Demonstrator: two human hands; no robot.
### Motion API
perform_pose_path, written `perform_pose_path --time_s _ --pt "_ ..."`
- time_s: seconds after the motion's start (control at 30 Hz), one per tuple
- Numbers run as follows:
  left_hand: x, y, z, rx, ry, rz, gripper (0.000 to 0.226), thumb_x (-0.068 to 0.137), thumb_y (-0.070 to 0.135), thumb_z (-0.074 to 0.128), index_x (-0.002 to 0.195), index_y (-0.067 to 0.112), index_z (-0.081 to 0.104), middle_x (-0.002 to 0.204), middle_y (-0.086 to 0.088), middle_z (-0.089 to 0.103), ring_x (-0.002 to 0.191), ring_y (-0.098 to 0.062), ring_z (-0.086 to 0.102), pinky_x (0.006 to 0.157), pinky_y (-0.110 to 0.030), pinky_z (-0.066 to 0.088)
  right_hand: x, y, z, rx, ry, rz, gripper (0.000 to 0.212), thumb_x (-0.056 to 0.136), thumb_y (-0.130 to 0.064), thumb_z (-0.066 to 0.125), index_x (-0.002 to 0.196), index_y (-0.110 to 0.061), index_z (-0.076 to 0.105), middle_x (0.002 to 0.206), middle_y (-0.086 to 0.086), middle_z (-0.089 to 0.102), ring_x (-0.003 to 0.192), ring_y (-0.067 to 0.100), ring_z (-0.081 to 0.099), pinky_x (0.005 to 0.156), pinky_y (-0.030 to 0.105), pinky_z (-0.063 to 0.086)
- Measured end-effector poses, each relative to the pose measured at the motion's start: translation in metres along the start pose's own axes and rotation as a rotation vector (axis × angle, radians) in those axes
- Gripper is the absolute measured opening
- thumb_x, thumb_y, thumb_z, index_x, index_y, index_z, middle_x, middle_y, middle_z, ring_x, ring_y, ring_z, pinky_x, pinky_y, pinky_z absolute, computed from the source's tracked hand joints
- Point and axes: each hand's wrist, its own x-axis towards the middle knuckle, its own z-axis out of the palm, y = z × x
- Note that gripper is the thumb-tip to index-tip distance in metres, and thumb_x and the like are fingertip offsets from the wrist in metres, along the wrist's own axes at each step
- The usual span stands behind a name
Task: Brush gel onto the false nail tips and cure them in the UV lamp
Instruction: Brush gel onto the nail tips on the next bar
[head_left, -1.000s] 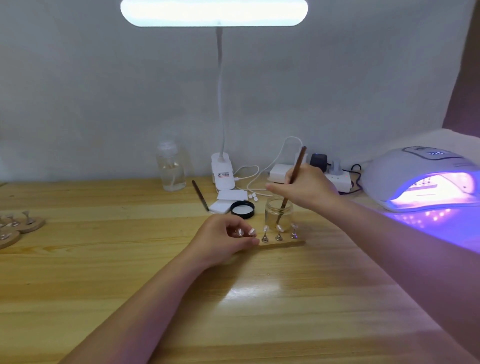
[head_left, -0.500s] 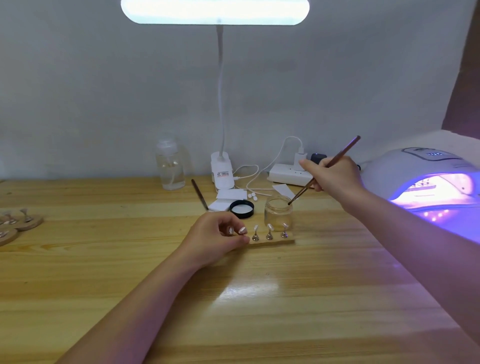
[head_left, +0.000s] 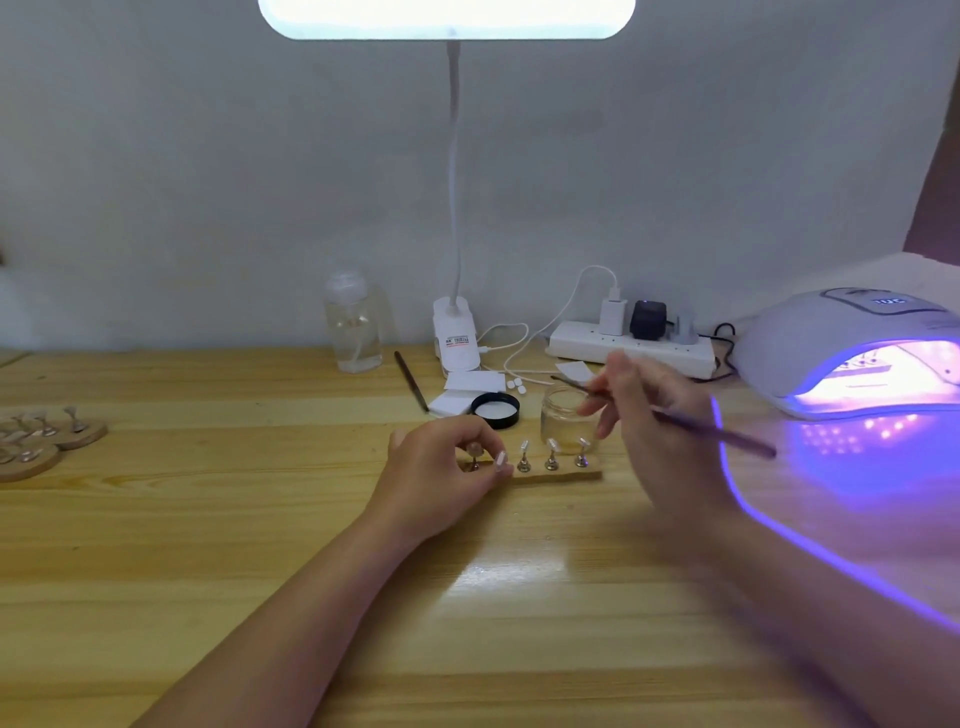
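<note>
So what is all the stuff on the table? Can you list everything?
nail tips: three seen clearly, pale, on metal pegs
wooden strip: one, light brown, mid-table under the pegs
glass jar: one, clear, open, behind the strip
jar lid: one, black, left of the jar
brush: one, dark, in the right hand
spare brush: one, dark, lying near the desk lamp
UV lamp: one, white, glowing purple, far right
desk lamp: one, white, at the wall
bottle: one, clear, left of the desk lamp
power strip: one, white, at the wall
round stands: at least two, wooden, far left
left hand: holds the strip's left end
right hand: grips the brush
</note>
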Motion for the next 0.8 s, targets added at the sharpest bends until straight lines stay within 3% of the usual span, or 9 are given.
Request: perform_pose_path --time_s 0.1,0.2,0.3,0.37,0.43,0.53,0.67,0.8 --pt "-0.002 0.001 0.001 -0.099 0.072 0.050 0.028 0.072 0.019 0.076 0.062 0.036 0.056 0.079 0.013 0.066 0.090 -0.012 0.061 0.096 -0.050 0.036 -0.021 0.002 0.006 -0.069 -0.086 -0.071 0.027 0.088 -0.041 0.047 0.070 -0.028 0.061 0.071 -0.013 0.066 0.059 -0.001 0.059 0.059 0.008 0.043" --pt "-0.002 0.000 0.001 -0.187 0.131 0.046 0.016 0.072 0.018 0.076 0.065 0.027 0.064 0.076 0.011 0.068 0.090 -0.015 0.062 0.095 -0.051 0.038 -0.028 0.004 0.005 -0.016 -0.090 -0.104 0.036 0.090 -0.039 0.049 0.062 -0.019 0.061 0.061 -0.005 0.064 0.052 0.001 0.057 0.056 0.011 0.044" --pt "-0.002 -0.001 0.001 -0.242 0.129 0.096 0.013 0.071 0.015 0.076 0.066 0.023 0.068 0.070 0.014 0.067 0.076 0.000 0.061 0.088 -0.034 0.044 -0.030 0.004 0.005 0.005 -0.087 -0.146 0.040 0.086 -0.038 0.041 0.060 -0.016 0.061 0.053 0.003 0.061 0.050 0.001 0.057 0.054 0.011 0.044" --pt "-0.002 -0.001 0.001 -0.287 0.126 0.129 0.014 0.070 0.011 0.076 0.068 0.023 0.070 0.069 0.015 0.066 0.070 0.002 0.060 0.074 -0.018 0.044 -0.031 0.004 0.005 -0.062 -0.111 -0.203 0.036 0.089 -0.034 0.039 0.066 -0.017 0.062 0.058 -0.003 0.062 0.059 0.001 0.060 0.059 0.012 0.046" --pt "-0.001 -0.002 0.002 -0.314 0.132 0.147 0.013 0.069 0.010 0.075 0.072 0.021 0.072 0.069 0.013 0.066 0.067 0.000 0.059 0.067 -0.015 0.044 -0.030 0.005 0.006 -0.128 -0.129 -0.223 0.036 0.090 -0.035 0.037 0.070 -0.019 0.062 0.066 -0.009 0.064 0.067 0.001 0.061 0.063 0.016 0.048" --pt "0.000 -0.004 0.003 -0.329 0.132 0.146 0.014 0.066 0.019 0.073 0.080 0.019 0.073 0.071 0.011 0.066 0.069 0.000 0.059 0.068 -0.018 0.046 -0.030 0.005 0.008 -0.182 -0.153 -0.206 0.038 0.089 -0.038 0.036 0.071 -0.019 0.064 0.067 -0.012 0.064 0.069 0.005 0.062 0.064 0.028 0.051" --pt "0.000 -0.004 0.004 -0.291 0.123 0.136 0.016 0.068 0.018 0.074 0.085 0.017 0.074 0.073 0.012 0.066 0.072 -0.002 0.060 0.073 -0.024 0.048 -0.033 0.007 0.008 -0.088 -0.186 -0.176 0.042 0.089 -0.039 0.037 0.062 -0.019 0.062 0.054 -0.009 0.059 0.054 0.000 0.057 0.056 0.012 0.043" --pt "0.000 -0.003 0.004 -0.263 0.139 0.129 0.016 0.070 0.012 0.075 0.085 0.014 0.075 0.075 0.009 0.066 0.076 -0.011 0.062 0.082 -0.043 0.049 -0.031 0.007 0.008 -0.155 -0.154 -0.234 0.040 0.091 -0.035 0.035 0.070 -0.017 0.064 0.063 -0.013 0.061 0.061 -0.003 0.058 0.059 0.009 0.042"
